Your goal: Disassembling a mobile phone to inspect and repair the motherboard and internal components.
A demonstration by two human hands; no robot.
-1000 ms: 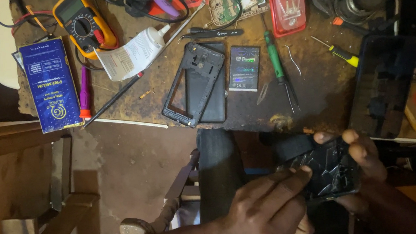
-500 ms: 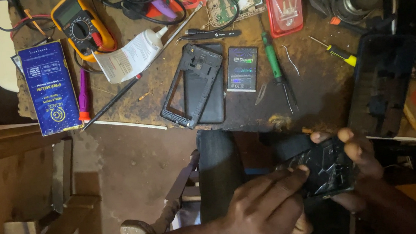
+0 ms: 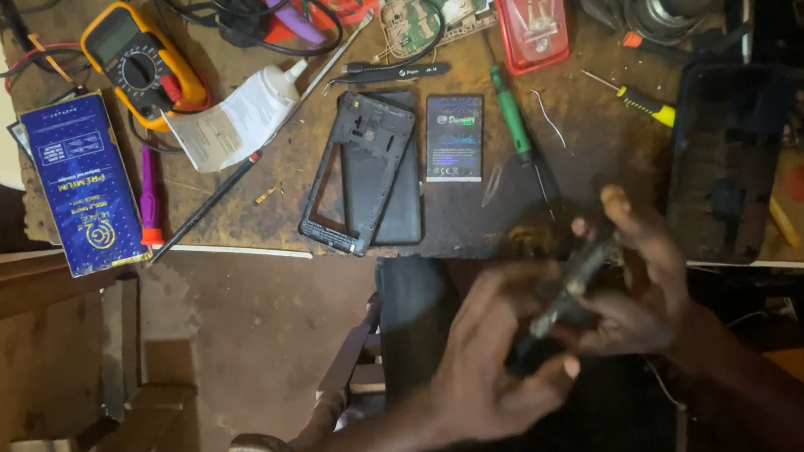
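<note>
Cluttered brown wooden workbench (image 3: 320,180) ends at a pale front edge, with bare brown floor (image 3: 257,336) open below. Just off that edge, the left hand (image 3: 492,364) and right hand (image 3: 640,283) both grip a dark, blurred phone part (image 3: 572,289), tilted edge-on. A black phone frame (image 3: 358,172) and dark rectangular battery (image 3: 455,138) lie on the bench.

Blurred dark phone part (image 3: 577,283) between 2 hands

Left hand (image 3: 492,373) and right hand (image 3: 635,283) meet, fingers curled in a joint grip.
</note>
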